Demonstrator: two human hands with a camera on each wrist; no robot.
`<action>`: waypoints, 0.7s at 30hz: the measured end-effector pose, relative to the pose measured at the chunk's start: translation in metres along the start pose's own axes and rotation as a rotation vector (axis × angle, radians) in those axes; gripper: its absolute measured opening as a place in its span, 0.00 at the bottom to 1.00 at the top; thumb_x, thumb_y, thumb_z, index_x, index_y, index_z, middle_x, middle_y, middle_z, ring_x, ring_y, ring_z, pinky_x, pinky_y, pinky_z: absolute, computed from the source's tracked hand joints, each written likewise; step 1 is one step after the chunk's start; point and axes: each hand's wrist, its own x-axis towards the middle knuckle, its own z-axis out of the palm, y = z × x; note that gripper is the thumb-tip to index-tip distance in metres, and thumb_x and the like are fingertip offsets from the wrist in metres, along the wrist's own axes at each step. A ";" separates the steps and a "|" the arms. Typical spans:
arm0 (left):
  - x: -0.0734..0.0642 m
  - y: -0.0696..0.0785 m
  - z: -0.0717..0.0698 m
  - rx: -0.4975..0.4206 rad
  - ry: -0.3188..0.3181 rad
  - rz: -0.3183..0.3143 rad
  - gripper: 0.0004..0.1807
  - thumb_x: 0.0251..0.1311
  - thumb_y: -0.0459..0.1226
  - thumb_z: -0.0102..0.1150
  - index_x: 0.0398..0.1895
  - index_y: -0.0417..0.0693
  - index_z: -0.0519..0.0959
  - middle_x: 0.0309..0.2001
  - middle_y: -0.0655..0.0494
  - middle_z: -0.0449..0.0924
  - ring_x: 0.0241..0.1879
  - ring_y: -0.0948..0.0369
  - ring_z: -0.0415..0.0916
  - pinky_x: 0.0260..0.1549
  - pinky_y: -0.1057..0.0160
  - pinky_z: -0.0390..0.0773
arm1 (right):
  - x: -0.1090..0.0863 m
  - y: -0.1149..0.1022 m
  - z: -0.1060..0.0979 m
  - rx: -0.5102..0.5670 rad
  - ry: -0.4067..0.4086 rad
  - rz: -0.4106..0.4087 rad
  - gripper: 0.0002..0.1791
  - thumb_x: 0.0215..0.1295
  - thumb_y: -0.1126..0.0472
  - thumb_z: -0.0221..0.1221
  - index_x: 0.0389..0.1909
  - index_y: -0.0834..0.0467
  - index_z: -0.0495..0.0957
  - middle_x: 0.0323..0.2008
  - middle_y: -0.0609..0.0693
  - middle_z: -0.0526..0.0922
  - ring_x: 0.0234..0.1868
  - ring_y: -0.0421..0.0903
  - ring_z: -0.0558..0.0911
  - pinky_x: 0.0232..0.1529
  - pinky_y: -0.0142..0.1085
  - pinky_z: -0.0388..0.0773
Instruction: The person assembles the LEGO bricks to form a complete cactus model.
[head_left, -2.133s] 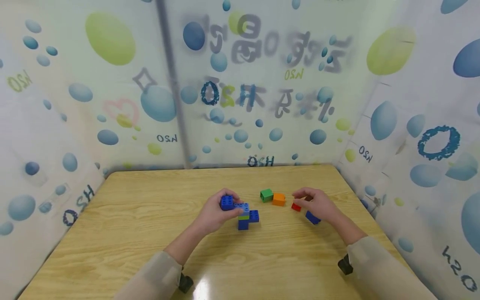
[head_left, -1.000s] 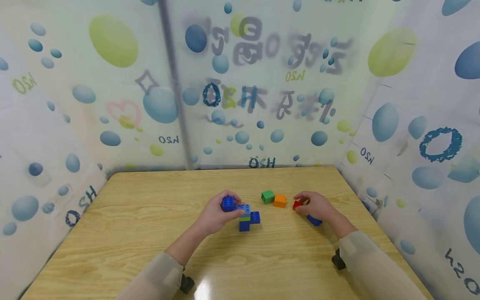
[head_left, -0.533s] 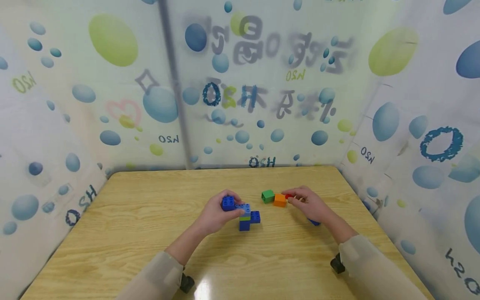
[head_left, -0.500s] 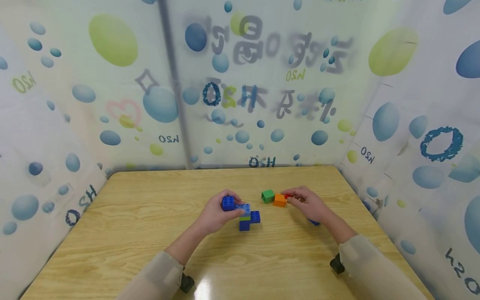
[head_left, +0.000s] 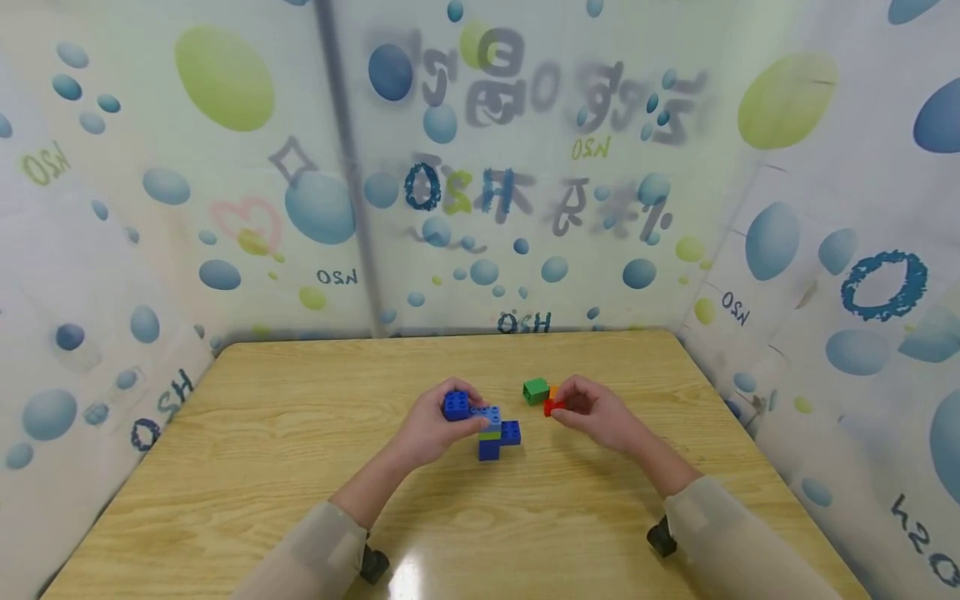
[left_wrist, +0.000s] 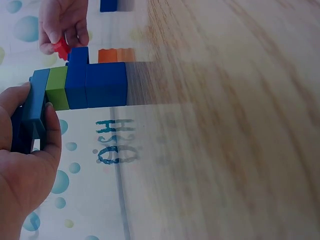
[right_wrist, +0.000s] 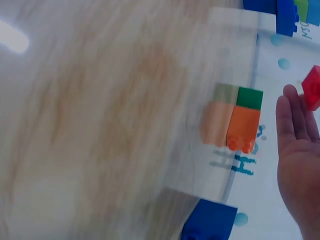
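Observation:
My left hand [head_left: 423, 429] grips the top of a stack of toy building bricks, its thumb on the light blue brick [head_left: 491, 417]. Below that come a thin lime green brick [left_wrist: 57, 87] and dark blue bricks [head_left: 489, 450], one jutting out to the right; the lowest meets the tabletop. Another dark blue brick [head_left: 456, 404] sits at the upper left, beside the left fingers. Right of the stack, my right hand [head_left: 603, 414] pinches a small red brick [head_left: 551, 407] between thumb and fingers, raised off the table and apart from the stack.
A green brick [head_left: 536, 391] and an orange brick [right_wrist: 243, 127] lie side by side behind the right hand. A loose blue brick [right_wrist: 210, 220] appears in the right wrist view. The wooden table [head_left: 300, 450] ends at a patterned curtain [head_left: 480, 275].
The right hand has picked up the red brick from the right of the orange one and carried it left toward the stack. The left hand and the stack have stayed in place.

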 end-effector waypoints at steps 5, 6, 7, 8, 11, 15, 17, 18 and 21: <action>0.000 0.000 0.000 -0.007 -0.002 -0.005 0.17 0.71 0.39 0.75 0.58 0.48 0.81 0.61 0.47 0.88 0.66 0.46 0.83 0.61 0.49 0.88 | 0.000 -0.004 0.012 -0.003 -0.017 -0.006 0.12 0.79 0.58 0.67 0.54 0.60 0.79 0.50 0.55 0.86 0.49 0.46 0.85 0.49 0.32 0.85; 0.000 0.000 0.000 -0.006 -0.002 -0.007 0.17 0.71 0.39 0.75 0.58 0.48 0.81 0.61 0.47 0.88 0.66 0.46 0.83 0.61 0.49 0.88 | 0.000 -0.005 0.015 -0.012 -0.026 -0.006 0.14 0.79 0.58 0.67 0.56 0.60 0.80 0.51 0.55 0.87 0.51 0.46 0.86 0.50 0.32 0.86; 0.000 0.000 0.000 -0.004 -0.002 -0.007 0.17 0.71 0.39 0.75 0.58 0.48 0.81 0.61 0.47 0.88 0.66 0.46 0.83 0.61 0.48 0.88 | 0.001 -0.006 0.017 -0.026 -0.032 -0.003 0.16 0.79 0.57 0.67 0.60 0.60 0.80 0.53 0.55 0.87 0.52 0.46 0.86 0.52 0.32 0.86; 0.000 0.001 0.000 -0.001 -0.001 -0.008 0.17 0.71 0.39 0.75 0.58 0.49 0.81 0.61 0.47 0.88 0.66 0.46 0.83 0.62 0.48 0.88 | 0.001 -0.006 0.019 -0.040 -0.043 -0.006 0.18 0.80 0.56 0.67 0.63 0.60 0.80 0.55 0.55 0.87 0.54 0.46 0.87 0.54 0.33 0.86; 0.000 0.002 0.000 0.009 0.005 -0.014 0.18 0.70 0.40 0.76 0.58 0.51 0.81 0.62 0.49 0.88 0.66 0.46 0.82 0.63 0.46 0.87 | 0.003 -0.008 0.025 -0.071 -0.079 -0.023 0.23 0.81 0.56 0.65 0.70 0.60 0.80 0.60 0.56 0.87 0.58 0.49 0.87 0.58 0.37 0.87; 0.000 0.002 0.000 0.026 0.012 -0.013 0.17 0.70 0.41 0.76 0.57 0.51 0.81 0.60 0.52 0.88 0.65 0.47 0.83 0.63 0.44 0.87 | 0.005 -0.010 0.031 -0.064 -0.113 -0.045 0.23 0.81 0.56 0.64 0.71 0.60 0.80 0.64 0.58 0.85 0.61 0.54 0.88 0.62 0.43 0.88; 0.000 0.002 0.000 0.026 0.014 -0.015 0.17 0.70 0.41 0.76 0.57 0.52 0.82 0.60 0.53 0.88 0.64 0.48 0.83 0.63 0.44 0.87 | 0.006 -0.010 0.034 -0.057 -0.125 -0.055 0.23 0.81 0.56 0.64 0.71 0.60 0.80 0.64 0.58 0.85 0.62 0.55 0.87 0.62 0.42 0.88; 0.000 0.002 0.000 0.028 0.016 -0.014 0.17 0.70 0.41 0.76 0.57 0.52 0.82 0.60 0.53 0.88 0.64 0.48 0.83 0.63 0.44 0.86 | 0.007 -0.010 0.035 -0.054 -0.130 -0.060 0.23 0.81 0.56 0.64 0.71 0.60 0.80 0.64 0.58 0.84 0.62 0.55 0.87 0.62 0.40 0.88; 0.000 0.001 0.000 0.026 0.023 -0.018 0.17 0.69 0.41 0.77 0.56 0.54 0.82 0.59 0.55 0.88 0.64 0.49 0.82 0.64 0.44 0.86 | 0.008 -0.009 0.037 -0.044 -0.147 -0.073 0.22 0.81 0.57 0.64 0.71 0.59 0.81 0.64 0.58 0.85 0.61 0.55 0.87 0.60 0.36 0.87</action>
